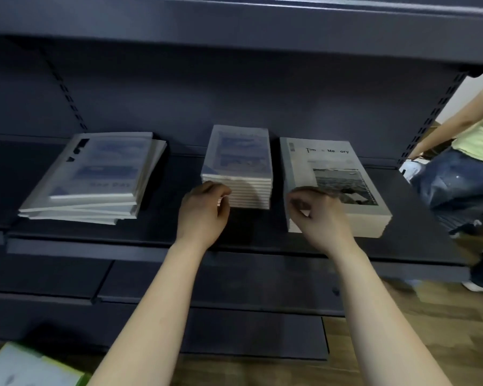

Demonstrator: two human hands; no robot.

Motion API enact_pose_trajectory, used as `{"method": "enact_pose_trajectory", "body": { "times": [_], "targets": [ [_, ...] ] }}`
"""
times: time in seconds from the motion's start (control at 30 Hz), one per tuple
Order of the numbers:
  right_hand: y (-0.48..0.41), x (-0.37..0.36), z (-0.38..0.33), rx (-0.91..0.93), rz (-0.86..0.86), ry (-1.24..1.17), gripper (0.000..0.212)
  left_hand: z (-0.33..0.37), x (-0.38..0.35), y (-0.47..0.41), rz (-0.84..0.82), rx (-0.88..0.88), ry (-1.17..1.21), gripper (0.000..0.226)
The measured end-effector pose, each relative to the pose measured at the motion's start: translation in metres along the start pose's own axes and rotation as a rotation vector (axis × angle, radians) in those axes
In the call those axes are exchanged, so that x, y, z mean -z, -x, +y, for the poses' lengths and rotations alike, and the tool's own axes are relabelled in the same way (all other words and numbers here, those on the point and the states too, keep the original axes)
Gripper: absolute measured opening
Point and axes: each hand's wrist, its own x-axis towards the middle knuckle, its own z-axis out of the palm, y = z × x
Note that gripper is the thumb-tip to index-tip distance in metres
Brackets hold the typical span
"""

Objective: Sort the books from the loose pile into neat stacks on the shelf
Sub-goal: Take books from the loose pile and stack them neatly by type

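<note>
Your left hand (204,210) and right hand (319,215) curl; I cannot tell if they hold anything. Grip the slippery loose pile of thin grey books (89,176) by its sides.

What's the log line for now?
left hand: at middle stack front | right hand: at right stack corner | loose pile: askew

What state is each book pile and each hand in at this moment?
left pile: fanned out, edges askew, flat on the shelf.
middle stack: squared, edges aligned.
right stack: squared, photo cover on top.
left hand: fingers curled at the middle stack's front left corner; grip unclear.
right hand: fingers curled at the right stack's front left corner; grip unclear.
</note>
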Motion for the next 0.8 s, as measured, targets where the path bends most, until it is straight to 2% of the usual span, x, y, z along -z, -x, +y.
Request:
{"method": "enact_pose_trajectory", "body": {
  "times": [0.23,0.37,0.5,0.7,0.8],
  "targets": [
    [-0.016,-0.052,-0.041,0.119,-0.033,-0.005,0.014,-0.061,0.053,-0.001,0.108,0.047,-0.154,0.017],
    [-0.019,-0.081,-0.051,0.101,-0.111,-0.006,0.014,-0.092,0.076,-0.002,0.142,0.074,-0.217,0.016],
    [-0.017,-0.109,-0.057,0.081,-0.161,0.004,0.013,-0.121,0.100,-0.007,0.128,0.196,-0.303,0.013],
    [-0.012,-0.138,-0.061,0.055,-0.112,0.071,0.011,-0.155,0.131,-0.011,0.053,0.447,-0.373,0.030],
    [-0.011,-0.146,-0.063,0.085,-0.046,0.105,0.009,-0.159,0.141,-0.014,0.017,0.599,-0.421,0.056]
  ]
}}
